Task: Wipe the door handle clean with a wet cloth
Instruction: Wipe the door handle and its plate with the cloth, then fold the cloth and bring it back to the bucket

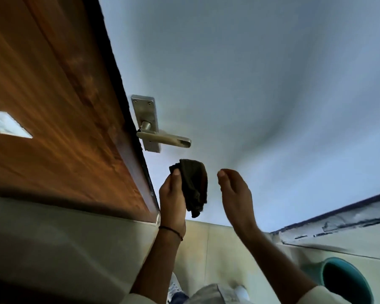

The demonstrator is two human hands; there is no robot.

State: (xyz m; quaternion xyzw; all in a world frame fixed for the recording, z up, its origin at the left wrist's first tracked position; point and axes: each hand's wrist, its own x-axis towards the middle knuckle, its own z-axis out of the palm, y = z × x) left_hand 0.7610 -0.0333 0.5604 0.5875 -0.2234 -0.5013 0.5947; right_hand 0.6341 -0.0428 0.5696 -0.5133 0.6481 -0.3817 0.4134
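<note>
Nearest, the left hand (171,194) grips a dark cloth (194,185) — soft, limp, light, best kept bunched — just below the metal door handle (165,138). The right hand (234,191) is loosely cupped, holding nothing.

A dark cloth (194,186) is gripped in the left hand (171,194), just below a metal door handle (164,138) mounted on a pale door (250,84). The cloth and handle are apart. The right hand (235,194) is held empty beside the cloth, fingers loosely curled. A teal bucket (347,279) is seen on the floor at lower right.

Cloth (193,185) below door handle (165,138), apart.
</note>
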